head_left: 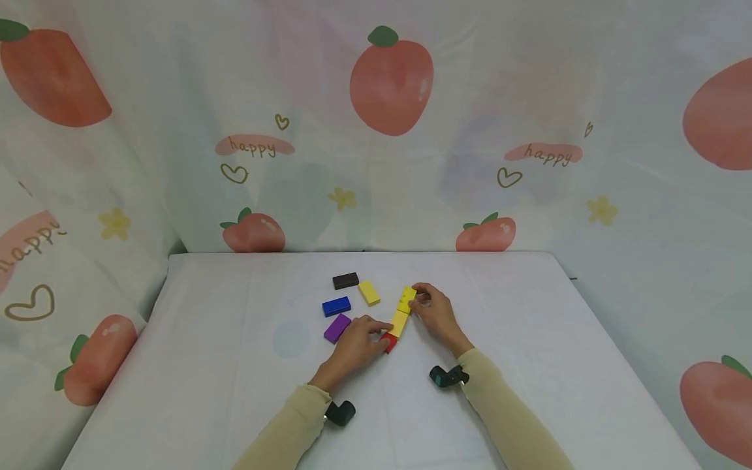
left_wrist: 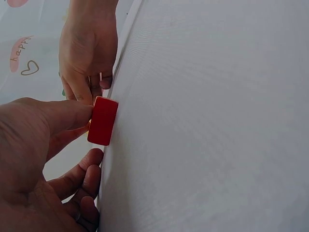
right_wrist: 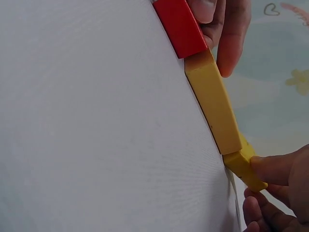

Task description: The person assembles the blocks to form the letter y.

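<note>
Three dominoes lie end to end on the table: a red domino (right_wrist: 181,29) nearest the body, a plain yellow domino (right_wrist: 212,101) in the middle and a dotted yellow domino (head_left: 407,299) farthest away. With its thumb on the red one's upper edge, my left hand (head_left: 360,344) touches the row, its index fingertip close by the joint with the middle yellow one. My right hand (head_left: 436,314) pinches the far dotted domino between thumb and fingers. In the right wrist view the far domino (right_wrist: 246,169) sits at an angle to the middle one.
Left of the row lie more dominoes: black (head_left: 345,281), yellow (head_left: 369,293), blue (head_left: 336,307) and purple (head_left: 337,328). The purple one is right beside the left hand. A white cloth covers the table (head_left: 235,365), and a patterned curtain (head_left: 376,183) hangs behind it.
</note>
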A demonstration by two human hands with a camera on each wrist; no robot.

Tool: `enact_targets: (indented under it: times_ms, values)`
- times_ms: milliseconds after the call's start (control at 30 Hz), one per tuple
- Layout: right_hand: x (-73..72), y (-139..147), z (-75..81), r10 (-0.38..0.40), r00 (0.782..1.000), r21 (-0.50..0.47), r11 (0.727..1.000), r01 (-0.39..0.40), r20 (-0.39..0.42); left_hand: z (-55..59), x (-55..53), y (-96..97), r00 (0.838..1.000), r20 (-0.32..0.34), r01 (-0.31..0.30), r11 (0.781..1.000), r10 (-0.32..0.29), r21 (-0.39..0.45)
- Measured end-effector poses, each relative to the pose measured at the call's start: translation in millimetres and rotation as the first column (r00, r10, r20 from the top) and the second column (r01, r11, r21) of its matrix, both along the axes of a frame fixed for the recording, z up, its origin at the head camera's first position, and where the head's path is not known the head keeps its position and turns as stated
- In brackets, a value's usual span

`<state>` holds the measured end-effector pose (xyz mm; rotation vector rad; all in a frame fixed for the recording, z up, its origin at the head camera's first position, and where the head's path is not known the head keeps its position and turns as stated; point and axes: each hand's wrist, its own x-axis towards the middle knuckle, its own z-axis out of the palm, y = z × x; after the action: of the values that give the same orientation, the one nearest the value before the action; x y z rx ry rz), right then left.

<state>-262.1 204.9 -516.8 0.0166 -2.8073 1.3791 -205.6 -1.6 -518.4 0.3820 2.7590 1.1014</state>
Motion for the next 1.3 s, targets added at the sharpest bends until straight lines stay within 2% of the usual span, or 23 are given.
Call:
enact_targets:
  times_ms: [167, 533, 1300]
  values:
    - [0.6, 0.8, -0.7, 0.010, 1.000, 0.039, 0.999, -0.010, 0.012, -0.5, 0.6, -0.3, 1.000, 0.008, 0.002, 1.000, -0.002, 0.005]
    - [0.8, 1.6, -1.9, 0.006, 1.000, 0.038, 0.999, -0.007, 0.019, 0.0, 1.1, 0.0, 1.000, -0.011, 0.004, 1.000, -0.004, 0.001]
    - [-0.6, 1.2, 0.3, 0.024, 0.999, 0.125, 0.992, -0.028, 0.035, 1.6, -1.1, -0.6, 1.000, 0.030, -0.007, 1.000, 0.007, -0.004]
